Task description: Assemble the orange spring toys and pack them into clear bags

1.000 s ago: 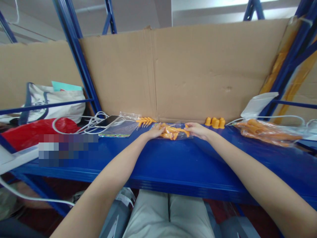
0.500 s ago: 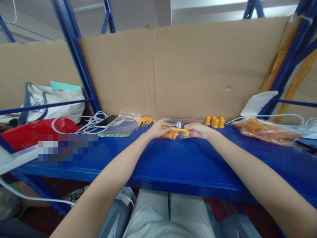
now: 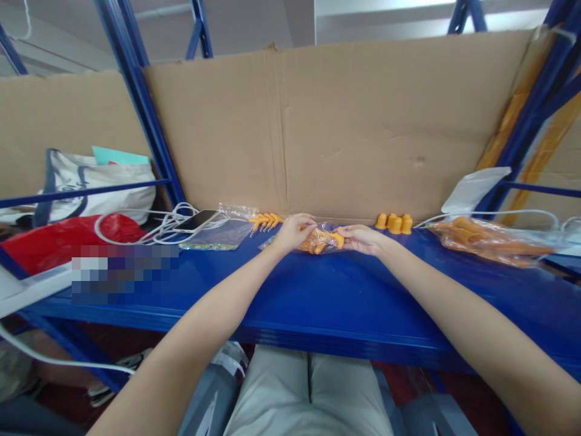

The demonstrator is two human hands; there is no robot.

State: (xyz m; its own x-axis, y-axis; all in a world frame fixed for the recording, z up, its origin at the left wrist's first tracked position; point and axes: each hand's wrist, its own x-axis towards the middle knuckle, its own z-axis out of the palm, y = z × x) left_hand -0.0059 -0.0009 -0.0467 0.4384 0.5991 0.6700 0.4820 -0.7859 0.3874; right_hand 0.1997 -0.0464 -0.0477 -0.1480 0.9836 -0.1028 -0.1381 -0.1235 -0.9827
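Note:
My left hand is closed, its thumb and fingers pinching the clear plastic bag at its left side. Inside the film lie orange plastic pieces, whose exact shape is blurred by the wrapping. With closed fingertips, my right hand grips the right end of an orange plastic piece at the bag's right side. Left of my left hand, several small orange pieces with silvery, twisted tails lie in a row. Beyond my right hand stand several orange bell-shaped pieces.
A phone, white cables and a flat clear bag lie left on the blue shelf. A bag of larger orange parts sits at right. The cardboard sheet rises behind; a blue post stands left.
The orange piece between my hands has gone lower into the bag, with film now covering most of it. My left hand has shifted slightly right and taken the bag's film.

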